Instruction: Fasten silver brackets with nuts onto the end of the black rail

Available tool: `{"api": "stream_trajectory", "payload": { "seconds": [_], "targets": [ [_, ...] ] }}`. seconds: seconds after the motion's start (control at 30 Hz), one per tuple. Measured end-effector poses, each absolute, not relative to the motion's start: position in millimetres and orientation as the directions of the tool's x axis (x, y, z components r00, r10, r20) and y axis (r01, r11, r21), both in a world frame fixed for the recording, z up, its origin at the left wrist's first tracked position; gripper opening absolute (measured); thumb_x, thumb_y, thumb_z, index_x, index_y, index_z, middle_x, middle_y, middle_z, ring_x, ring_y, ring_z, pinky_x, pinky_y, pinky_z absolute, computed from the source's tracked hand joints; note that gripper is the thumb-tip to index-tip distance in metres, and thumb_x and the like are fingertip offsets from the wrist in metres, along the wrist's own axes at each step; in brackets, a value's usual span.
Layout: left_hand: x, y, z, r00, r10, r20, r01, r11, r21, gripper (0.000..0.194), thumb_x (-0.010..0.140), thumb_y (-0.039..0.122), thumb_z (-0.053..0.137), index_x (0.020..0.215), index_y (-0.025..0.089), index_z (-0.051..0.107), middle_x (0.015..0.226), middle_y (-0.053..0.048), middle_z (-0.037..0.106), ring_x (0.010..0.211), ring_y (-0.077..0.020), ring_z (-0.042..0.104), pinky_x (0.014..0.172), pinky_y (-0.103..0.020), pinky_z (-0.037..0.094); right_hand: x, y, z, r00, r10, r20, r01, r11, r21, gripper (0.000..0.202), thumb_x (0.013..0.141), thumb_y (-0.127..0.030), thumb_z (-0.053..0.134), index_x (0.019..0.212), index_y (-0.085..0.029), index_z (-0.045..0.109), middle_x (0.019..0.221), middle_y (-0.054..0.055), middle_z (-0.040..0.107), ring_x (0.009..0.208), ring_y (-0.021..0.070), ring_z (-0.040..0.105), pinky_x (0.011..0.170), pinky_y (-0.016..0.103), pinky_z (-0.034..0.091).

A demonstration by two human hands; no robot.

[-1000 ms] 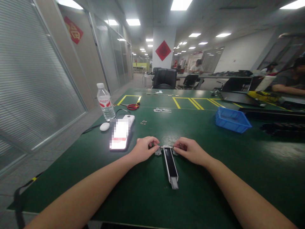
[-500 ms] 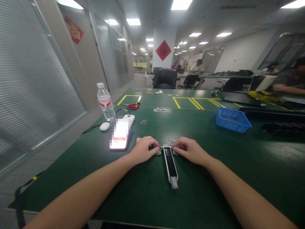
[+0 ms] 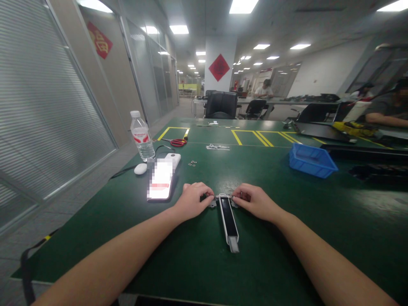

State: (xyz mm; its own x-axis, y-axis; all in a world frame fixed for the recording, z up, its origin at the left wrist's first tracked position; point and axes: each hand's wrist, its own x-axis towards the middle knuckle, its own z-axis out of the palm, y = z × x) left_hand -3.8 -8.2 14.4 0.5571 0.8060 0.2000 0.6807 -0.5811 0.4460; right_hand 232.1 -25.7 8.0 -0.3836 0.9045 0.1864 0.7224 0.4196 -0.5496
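Note:
A long narrow device with a black face and white edges [image 3: 228, 219] lies on the green table, a grey tab sticking out at its near end. Across its far end runs a thin metal crosspiece [image 3: 224, 196]. My left hand [image 3: 195, 199] pinches the left end of that crosspiece between thumb and fingers. At the right end my right hand [image 3: 253, 200] pinches in the same way. Small metal plates show just under both sets of fingertips. Fine detail at the fingertips is too small to make out.
Left of my hands are a lit phone [image 3: 161, 180], a white oval object [image 3: 140, 169] and a water bottle [image 3: 142, 138]. Red scissors [image 3: 178, 143] and several small rings [image 3: 192, 163] lie beyond. A blue bin [image 3: 311, 160] stands right. People sit in the background.

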Motion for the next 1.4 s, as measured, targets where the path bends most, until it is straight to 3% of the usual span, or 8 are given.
{"api": "stream_trajectory", "payload": {
  "seconds": [1.4],
  "targets": [
    [-2.1,-10.9,17.5,0.564,0.801,0.201,0.679,-0.588,0.441,0.009,0.084,0.024,0.053,0.09,0.022,0.06,0.085,0.003,0.063,0.086,-0.0157,0.056,0.077,-0.032,0.031,228.9,-28.8,9.4,-0.383,0.904,0.189,0.718,0.421,-0.555,0.016,0.082,-0.027,0.054,0.091,-0.018,0.065,0.075,0.002,0.056,0.063,0.0126,0.05,0.06,0.026,0.041]
  ]
}}
